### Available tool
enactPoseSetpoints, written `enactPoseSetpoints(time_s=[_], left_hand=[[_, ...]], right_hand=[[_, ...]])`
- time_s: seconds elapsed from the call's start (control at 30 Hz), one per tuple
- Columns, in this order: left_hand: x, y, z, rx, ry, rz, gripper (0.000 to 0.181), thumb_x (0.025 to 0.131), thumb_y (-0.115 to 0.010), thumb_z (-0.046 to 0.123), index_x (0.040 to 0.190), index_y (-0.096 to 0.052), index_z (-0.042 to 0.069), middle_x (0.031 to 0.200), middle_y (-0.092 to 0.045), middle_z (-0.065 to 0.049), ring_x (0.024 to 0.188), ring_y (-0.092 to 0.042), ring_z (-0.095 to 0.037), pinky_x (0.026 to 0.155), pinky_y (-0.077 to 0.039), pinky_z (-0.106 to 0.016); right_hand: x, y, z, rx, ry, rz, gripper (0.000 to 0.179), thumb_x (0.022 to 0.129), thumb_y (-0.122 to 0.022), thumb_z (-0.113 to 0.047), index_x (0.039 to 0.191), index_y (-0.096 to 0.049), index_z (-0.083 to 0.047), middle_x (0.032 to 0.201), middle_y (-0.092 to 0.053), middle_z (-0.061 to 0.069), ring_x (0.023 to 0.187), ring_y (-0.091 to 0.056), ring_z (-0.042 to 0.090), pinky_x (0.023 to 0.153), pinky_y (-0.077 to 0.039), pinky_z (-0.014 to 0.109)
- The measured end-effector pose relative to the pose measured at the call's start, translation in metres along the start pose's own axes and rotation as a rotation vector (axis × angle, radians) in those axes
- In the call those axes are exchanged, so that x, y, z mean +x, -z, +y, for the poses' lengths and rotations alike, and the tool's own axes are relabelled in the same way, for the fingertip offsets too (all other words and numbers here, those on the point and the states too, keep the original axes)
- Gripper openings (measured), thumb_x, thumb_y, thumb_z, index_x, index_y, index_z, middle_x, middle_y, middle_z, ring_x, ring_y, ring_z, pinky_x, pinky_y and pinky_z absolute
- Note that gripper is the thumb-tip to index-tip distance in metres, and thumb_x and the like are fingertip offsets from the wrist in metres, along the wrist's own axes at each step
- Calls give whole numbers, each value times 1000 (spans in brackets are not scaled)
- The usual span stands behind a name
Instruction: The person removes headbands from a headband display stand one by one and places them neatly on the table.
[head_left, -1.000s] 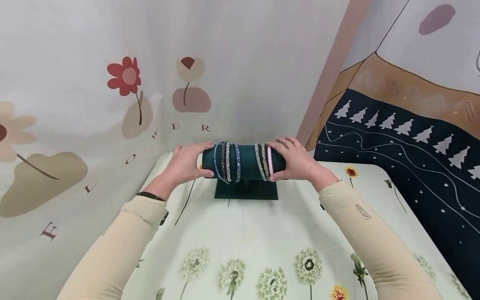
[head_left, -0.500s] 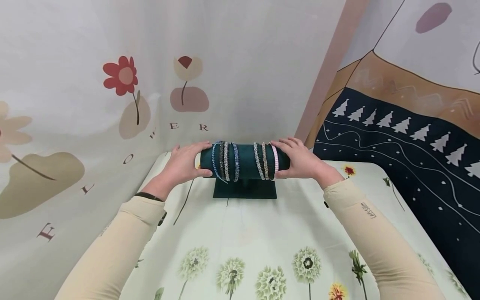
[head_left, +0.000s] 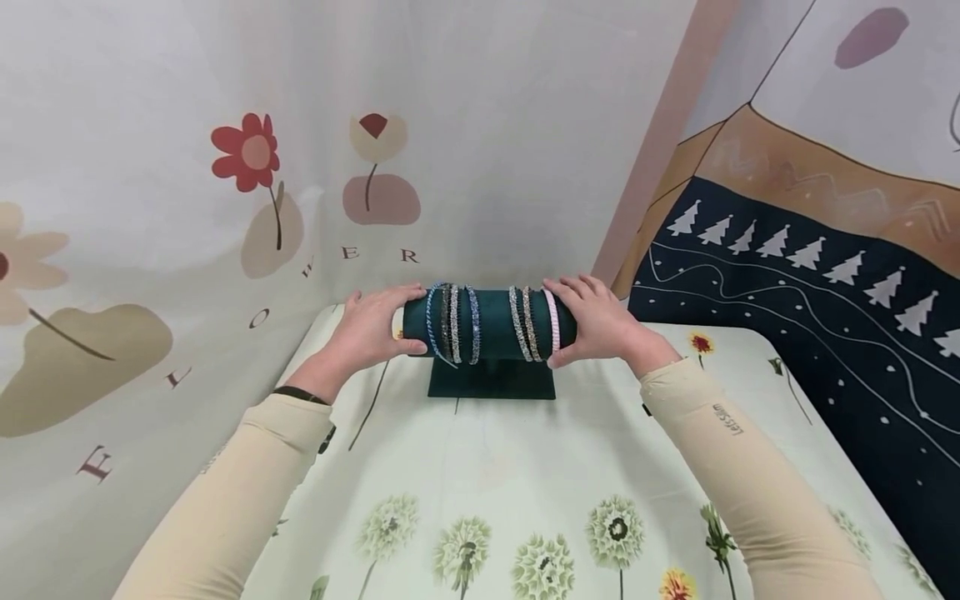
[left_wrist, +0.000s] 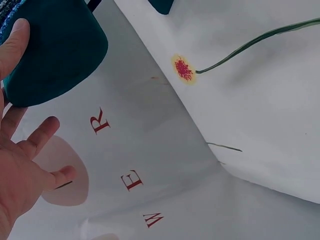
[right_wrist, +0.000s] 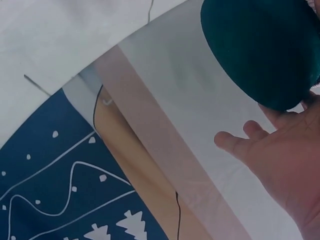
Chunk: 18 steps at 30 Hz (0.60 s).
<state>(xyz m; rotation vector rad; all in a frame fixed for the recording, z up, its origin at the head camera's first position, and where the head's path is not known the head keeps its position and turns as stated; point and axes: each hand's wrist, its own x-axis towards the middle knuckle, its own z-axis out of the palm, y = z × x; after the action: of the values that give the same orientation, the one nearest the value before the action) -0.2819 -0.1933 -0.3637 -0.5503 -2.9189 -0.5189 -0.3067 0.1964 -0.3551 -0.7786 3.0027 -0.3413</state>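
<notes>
At the near side of the table, four printed dandelions line the pale cloth, and my two cream sleeves run in over it from left and right. Now up to the hands! My left hand is spread wide around the left end of the dark green bracelet stand, thumb on the near side, the outer fingers sticking out clear of it. My right hand, just as wide, has the right end, thumb and fingertips gripping at the pink bracelet.

And here's the stand, mid-table toward the far side: one roll lying level left to right, on one flat base in the same green. Seven bracelets on it, by my count, all looped round. Four on the left: a braided blue one, a dark one and a silver one close together, then a glittering blue one slightly apart. Three on the right: a second silver one, a brownish one just beside it, and the pink.

Beyond, a white curtain with one red flower; far right, a navy panel with nine white trees.
</notes>
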Motion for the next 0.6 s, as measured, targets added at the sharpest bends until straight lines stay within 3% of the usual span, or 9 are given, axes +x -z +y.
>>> enactPoseSetpoints(time_s=[0.33,0.6], left_hand=[[-1,0,1,6,8,-1,92,86,-92,38,162,-47,18,172,-42,-7,155,-42,-42,128,-12,-79],[-1,-2,0,1,11,-5,92,86,-91,37,163,-46,17,173,-41,-7,156,-41,-42,128,-12,-78]], right_hand=[[0,-3,0,17,-7,40,128,68,-99,-54,169,-27,-23,172,-34,13,162,-15,45,130,-22,73],[-1,-7,2,181,-13,46,133,69,-100,-46,170,-17,-20,175,-27,11,163,-12,40,125,-35,71]])
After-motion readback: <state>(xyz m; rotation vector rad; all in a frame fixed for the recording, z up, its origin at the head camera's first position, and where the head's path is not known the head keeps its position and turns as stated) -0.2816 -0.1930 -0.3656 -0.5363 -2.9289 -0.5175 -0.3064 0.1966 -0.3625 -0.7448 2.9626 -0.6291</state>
